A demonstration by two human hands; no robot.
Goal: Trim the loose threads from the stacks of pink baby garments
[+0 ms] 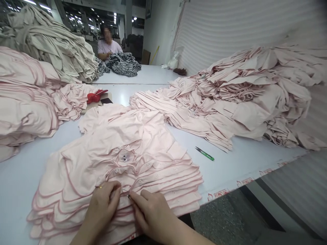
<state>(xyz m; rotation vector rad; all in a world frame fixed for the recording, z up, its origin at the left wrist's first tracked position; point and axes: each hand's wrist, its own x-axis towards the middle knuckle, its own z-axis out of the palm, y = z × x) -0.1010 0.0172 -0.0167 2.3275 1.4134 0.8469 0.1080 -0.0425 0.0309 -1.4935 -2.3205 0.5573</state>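
A stack of pale pink garments with darker pink edging lies at the table's front. The top one has a greyish cartoon patch with two eyes and small buttons along its front strip. My left hand, wearing a ring, has its fingers closed on the top garment's edge. My right hand pinches something small and dark at the fingertips, too small to name, close to the cloth beside the left hand. Green-handled thread snips lie on the table to the right of the stack.
Pink garments are heaped at right and left. Behind the left heap rises a grey-green cloth pile. A red object sits on cardboard. Across the white table, a person handles black-and-white patterned cloth.
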